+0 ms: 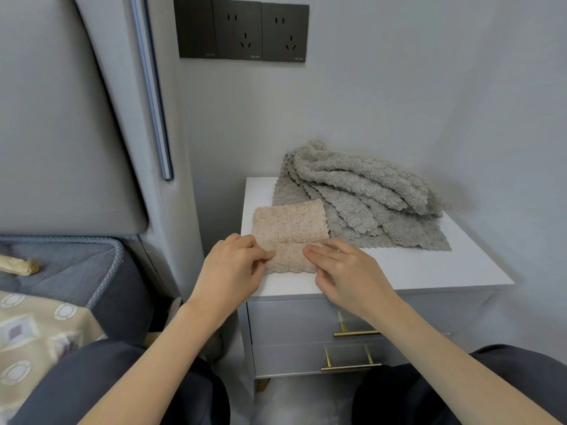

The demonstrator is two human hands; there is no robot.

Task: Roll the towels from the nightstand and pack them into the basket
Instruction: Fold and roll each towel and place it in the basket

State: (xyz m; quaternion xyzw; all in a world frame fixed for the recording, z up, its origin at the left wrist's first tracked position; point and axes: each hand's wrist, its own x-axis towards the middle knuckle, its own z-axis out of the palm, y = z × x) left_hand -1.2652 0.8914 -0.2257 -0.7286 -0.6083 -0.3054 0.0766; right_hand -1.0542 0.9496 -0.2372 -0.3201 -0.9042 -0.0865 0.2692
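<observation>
A small beige towel (290, 228), folded into a narrow strip, lies on the front left of the white nightstand top (429, 271). My left hand (233, 268) pinches its near left edge between thumb and fingers. My right hand (346, 271) rests on the strip's near right edge with fingers laid across it. Behind and to the right lies a loose heap of grey towels (362, 194). No basket is in view.
The nightstand has two grey drawers with brass handles (356, 332). A grey padded headboard (61, 133) and the bed (61, 271) are on the left. Black wall sockets (242, 29) sit above. My knees are at the bottom of the frame.
</observation>
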